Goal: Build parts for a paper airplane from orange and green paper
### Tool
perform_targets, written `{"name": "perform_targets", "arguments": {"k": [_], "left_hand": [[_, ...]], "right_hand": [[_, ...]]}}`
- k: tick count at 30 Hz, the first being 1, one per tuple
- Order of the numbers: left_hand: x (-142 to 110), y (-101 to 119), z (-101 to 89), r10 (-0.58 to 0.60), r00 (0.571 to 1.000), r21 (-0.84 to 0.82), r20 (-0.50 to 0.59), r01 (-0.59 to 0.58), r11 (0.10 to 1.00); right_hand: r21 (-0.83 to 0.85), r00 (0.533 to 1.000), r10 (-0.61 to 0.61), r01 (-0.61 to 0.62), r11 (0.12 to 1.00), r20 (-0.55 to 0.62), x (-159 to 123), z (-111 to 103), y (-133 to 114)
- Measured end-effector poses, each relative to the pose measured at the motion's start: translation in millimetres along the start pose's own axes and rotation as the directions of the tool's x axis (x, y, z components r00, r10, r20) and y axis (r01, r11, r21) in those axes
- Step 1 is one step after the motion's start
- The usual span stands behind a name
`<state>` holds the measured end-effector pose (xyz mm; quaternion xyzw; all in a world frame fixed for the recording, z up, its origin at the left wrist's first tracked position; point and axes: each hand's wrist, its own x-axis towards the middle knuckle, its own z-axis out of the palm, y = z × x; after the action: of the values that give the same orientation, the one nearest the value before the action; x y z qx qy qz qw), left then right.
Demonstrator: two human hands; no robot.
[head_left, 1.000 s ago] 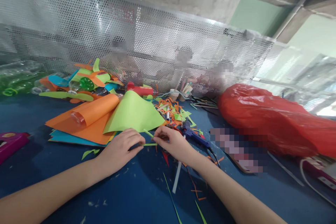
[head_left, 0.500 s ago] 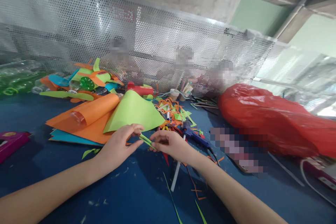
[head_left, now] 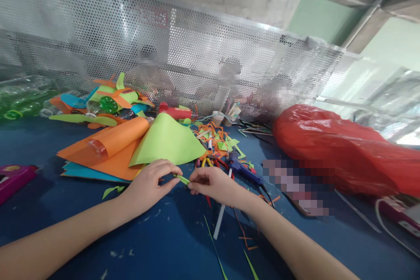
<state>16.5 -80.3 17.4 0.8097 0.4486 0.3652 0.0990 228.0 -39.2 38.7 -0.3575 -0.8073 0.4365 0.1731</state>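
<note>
Between my two hands is a small piece of green paper, folded or rolled narrow. My left hand pinches its left end between thumb and fingers. The right end is pinched by my right hand. Just beyond my hands lies a curved sheet of light green paper. Left of it, an orange paper is wrapped round a clear bottle, on top of orange and blue sheets. To the right of my right hand rests a blue glue gun with a white glue stick sticking out.
Orange and green paper scraps are heaped behind my right hand. A red plastic bag fills the right side. Paper-covered bottles and green bottles stand back left. A magenta tool lies far left. People sit behind the perforated metal screen.
Both hands have dipped slightly toward me. The green paper piece between them looks narrower and more closed, and less of it shows between the fingers.
</note>
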Motion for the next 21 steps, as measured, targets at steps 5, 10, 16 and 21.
{"name": "perform_targets", "arguments": {"k": [5, 10, 16, 21], "left_hand": [[7, -7, -15.1, 0.029, 0.986, 0.197, -0.165, 0.004, 0.98], [14, -36, -31.0, -0.063, 0.982, 0.406, -0.181, 0.133, 0.904], [9, -57, -22.6, -0.221, 0.968, 0.502, -0.121, 0.252, 0.827], [11, -57, -19.5, -0.204, 0.976, 0.393, -0.071, 0.215, 0.894]], "right_hand": [[-0.076, 0.996, -0.017, 0.01, 0.997, -0.093, 1, 0, -3], [-0.089, 0.994, -0.007, -0.002, 0.996, -0.106, 1, -1, -5], [-0.119, 0.999, -0.023, 0.019, 0.993, -0.03, -3, 1, -7], [-0.128, 0.999, -0.046, 0.042, 0.991, -0.028, -4, 1, -6]]}}
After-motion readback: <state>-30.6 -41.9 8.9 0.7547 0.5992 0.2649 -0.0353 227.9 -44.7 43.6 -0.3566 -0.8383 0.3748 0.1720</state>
